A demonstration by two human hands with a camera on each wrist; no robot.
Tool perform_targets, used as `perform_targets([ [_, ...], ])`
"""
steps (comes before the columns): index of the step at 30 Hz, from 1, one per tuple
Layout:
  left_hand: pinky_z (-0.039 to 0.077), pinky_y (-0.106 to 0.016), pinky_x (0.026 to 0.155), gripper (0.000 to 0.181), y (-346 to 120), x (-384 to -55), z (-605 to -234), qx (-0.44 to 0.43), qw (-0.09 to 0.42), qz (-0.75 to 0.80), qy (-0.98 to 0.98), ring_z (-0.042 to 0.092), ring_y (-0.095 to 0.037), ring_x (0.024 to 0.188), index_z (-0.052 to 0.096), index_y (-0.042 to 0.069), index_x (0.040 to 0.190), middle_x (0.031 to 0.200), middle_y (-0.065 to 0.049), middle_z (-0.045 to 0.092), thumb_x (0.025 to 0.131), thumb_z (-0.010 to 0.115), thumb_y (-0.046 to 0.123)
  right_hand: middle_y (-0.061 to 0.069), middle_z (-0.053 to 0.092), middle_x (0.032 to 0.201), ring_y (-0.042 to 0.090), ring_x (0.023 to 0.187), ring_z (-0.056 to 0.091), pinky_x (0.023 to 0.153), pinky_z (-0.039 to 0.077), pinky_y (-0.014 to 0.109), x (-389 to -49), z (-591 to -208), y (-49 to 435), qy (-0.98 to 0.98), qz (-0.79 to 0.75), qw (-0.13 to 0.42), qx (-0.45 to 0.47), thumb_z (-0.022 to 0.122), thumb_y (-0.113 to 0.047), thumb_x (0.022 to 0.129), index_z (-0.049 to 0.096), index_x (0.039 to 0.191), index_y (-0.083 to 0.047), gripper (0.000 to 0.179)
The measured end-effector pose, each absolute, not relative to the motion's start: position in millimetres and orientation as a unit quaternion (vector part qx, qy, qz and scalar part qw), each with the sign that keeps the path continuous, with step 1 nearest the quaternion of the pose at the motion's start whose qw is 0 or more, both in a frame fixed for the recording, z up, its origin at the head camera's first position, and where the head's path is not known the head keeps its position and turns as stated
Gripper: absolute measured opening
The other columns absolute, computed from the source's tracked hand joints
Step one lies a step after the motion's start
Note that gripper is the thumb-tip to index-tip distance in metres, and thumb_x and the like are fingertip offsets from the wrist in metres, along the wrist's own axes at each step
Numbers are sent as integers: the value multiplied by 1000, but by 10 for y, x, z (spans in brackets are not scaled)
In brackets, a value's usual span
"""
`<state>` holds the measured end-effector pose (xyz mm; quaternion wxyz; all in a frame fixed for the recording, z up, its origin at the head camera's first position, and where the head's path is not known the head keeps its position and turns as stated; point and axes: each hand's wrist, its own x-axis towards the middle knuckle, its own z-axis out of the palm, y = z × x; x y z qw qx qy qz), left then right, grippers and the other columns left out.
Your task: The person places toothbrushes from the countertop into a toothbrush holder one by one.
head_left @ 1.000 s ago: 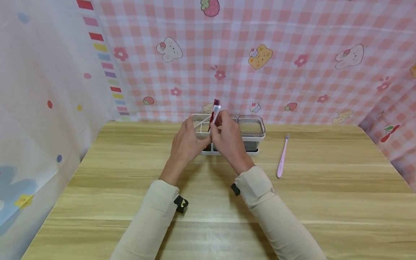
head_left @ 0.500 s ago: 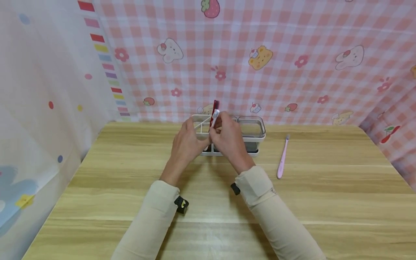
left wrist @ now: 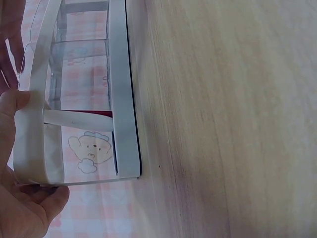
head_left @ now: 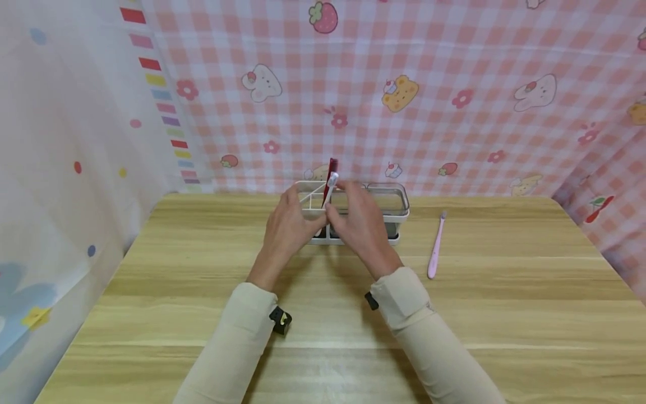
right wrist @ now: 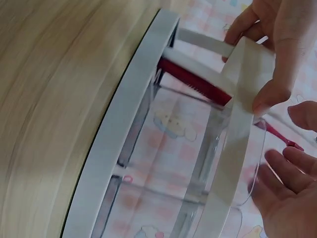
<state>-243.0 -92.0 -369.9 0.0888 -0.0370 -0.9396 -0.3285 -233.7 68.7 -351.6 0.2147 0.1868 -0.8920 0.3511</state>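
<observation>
A white toothbrush holder (head_left: 396,217) with clear cups stands at the back of the table. My left hand (head_left: 287,224) grips the left end of its upper rim, thumb in front and fingers round the far side, as the left wrist view shows. A red toothbrush (head_left: 330,168) and a white toothbrush (head_left: 333,179) lean upright together in a left compartment, their handles (left wrist: 79,120) inside it. Beside their heads is my right hand (head_left: 360,219). In the right wrist view its fingers (right wrist: 292,163) are spread and loosely bent, with nothing between them.
A pink toothbrush (head_left: 436,247) lies on the wooden table (head_left: 323,365) to the right of the holder. Close behind the holder hangs a pink checked cloth (head_left: 429,129). A white patterned cloth (head_left: 101,196) hangs at the left.
The white toothbrush has gone down into the holder beside the red one. My right hand has let go of it and its fingers have loosened. My left hand keeps its grip.
</observation>
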Motion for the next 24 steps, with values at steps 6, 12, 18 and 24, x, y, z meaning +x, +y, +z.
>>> perform_targets([
  [6, 48, -55, 95, 99, -923, -2434, -3704, -41, 85, -329, -939, 56, -42, 119, 28, 0, 154, 147, -24, 45, 87, 70, 59, 21, 54, 144, 35, 135, 49, 113, 36, 48, -2346, -3540, 788, -913, 260, 249, 194, 72, -35, 95, 53, 142, 2, 62],
  [12, 50, -54, 91, 91, -924, -2445, -3702, -46, 99, -328, -938, 58, -41, 114, 33, 3, 150, 139, -22, 51, 87, 71, 55, 22, 54, 145, 40, 136, 47, 116, 28, 54, -2385, -3560, 904, -915, 215, 281, 195, 73, -46, 92, 55, 141, 3, 71],
  [18, 48, -54, 93, 91, -922, -2449, -3693, -41, 91, -335, -937, 57, -42, 116, 32, 5, 152, 143, -21, 49, 86, 71, 54, 23, 53, 144, 42, 137, 44, 116, 26, 59, -2396, -3570, 1039, -920, 210, 284, 172, 76, -48, 89, 56, 140, 2, 74],
  [24, 48, -54, 95, 94, -909, -2441, -3689, -36, 84, -337, -937, 56, -42, 119, 31, 5, 153, 144, -21, 48, 85, 72, 57, 22, 48, 150, 43, 141, 39, 116, 20, 64, -2378, -3532, 1177, -932, 208, 266, 136, 73, -47, 91, 52, 145, 1, 75],
])
